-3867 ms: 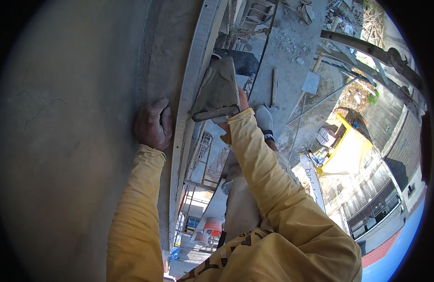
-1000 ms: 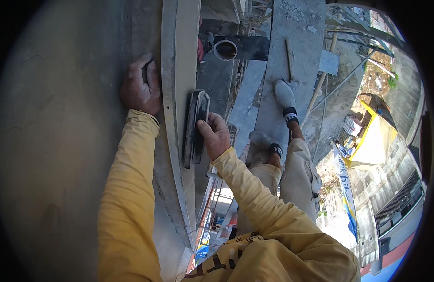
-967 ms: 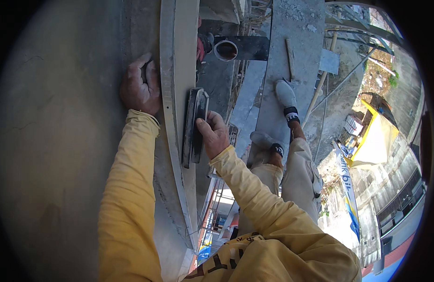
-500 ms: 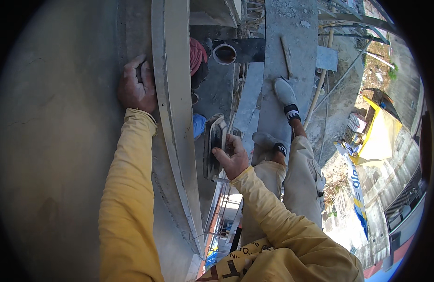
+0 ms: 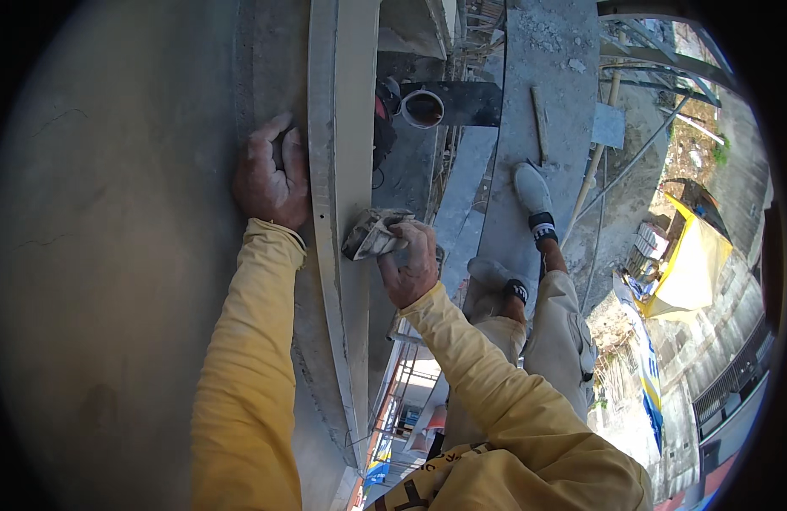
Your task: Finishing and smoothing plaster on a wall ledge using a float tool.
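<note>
My left hand [image 5: 274,180] rests on the grey ledge surface beside a long pale edge strip [image 5: 323,128]. Its thumb and fingers are bent but apart, with nothing visible between them. In my right hand [image 5: 412,266] is a grey, mortar-smeared plastering float [image 5: 376,232], gripped between thumb and fingers. The float is tilted and overlaps the outer face [image 5: 353,162] of the ledge; whether it touches that face I cannot tell. My fingers hide part of its handle side.
My feet stand on a scaffold plank [image 5: 542,68] holding a hammer-like tool [image 5: 539,123] and loose rubble. A bucket [image 5: 422,109] with dark contents sits lower down, beside a partly hidden person [image 5: 382,128]. Poles [image 5: 636,157] and a long drop lie right; a smooth wall [image 5: 112,255] is left.
My right hand has brought the float up to the ledge's outer face and turned it over. My left hand keeps its place on the ledge. The person below is now mostly hidden.
</note>
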A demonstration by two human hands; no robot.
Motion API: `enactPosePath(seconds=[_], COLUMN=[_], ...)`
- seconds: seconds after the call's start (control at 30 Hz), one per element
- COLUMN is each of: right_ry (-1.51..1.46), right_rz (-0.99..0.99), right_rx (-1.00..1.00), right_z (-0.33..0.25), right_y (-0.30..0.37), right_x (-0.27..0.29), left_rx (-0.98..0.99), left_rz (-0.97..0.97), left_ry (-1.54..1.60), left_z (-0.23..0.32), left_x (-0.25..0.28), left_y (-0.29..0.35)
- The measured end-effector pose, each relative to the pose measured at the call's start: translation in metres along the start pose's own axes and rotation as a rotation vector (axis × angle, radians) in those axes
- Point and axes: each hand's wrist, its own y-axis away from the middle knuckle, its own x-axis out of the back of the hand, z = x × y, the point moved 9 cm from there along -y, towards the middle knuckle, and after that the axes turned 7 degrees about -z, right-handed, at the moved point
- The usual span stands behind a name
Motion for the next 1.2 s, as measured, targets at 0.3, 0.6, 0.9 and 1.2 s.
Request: enactPosePath(seconds=[0.3, 0.6, 0.9, 1.2], right_ry=[0.119, -0.213, -0.728, -0.339], right_rz=[0.253, 0.173, -0.159, -0.013], right_rx=[0.216, 0.03, -0.428, -0.42], right_z=[0.001, -0.002, 0.004, 0.037], right_y=[-0.181, -0.33, -0.197, -0.136], right_x=[0.04, 0.117, 0.039, 0.057], left_rx=[0.003, 0.073, 0.0, -0.043], left_rz=[-0.007, -0.053, -0.073, -0.064], left_ry=[0.017, 0.049, -0.005, 0.009], left_z=[-0.001, -0.011, 0.002, 0.002], left_x=[0.001, -0.005, -0.002, 0.005], left_y=[0.002, 0.007, 0.0, 0.0])
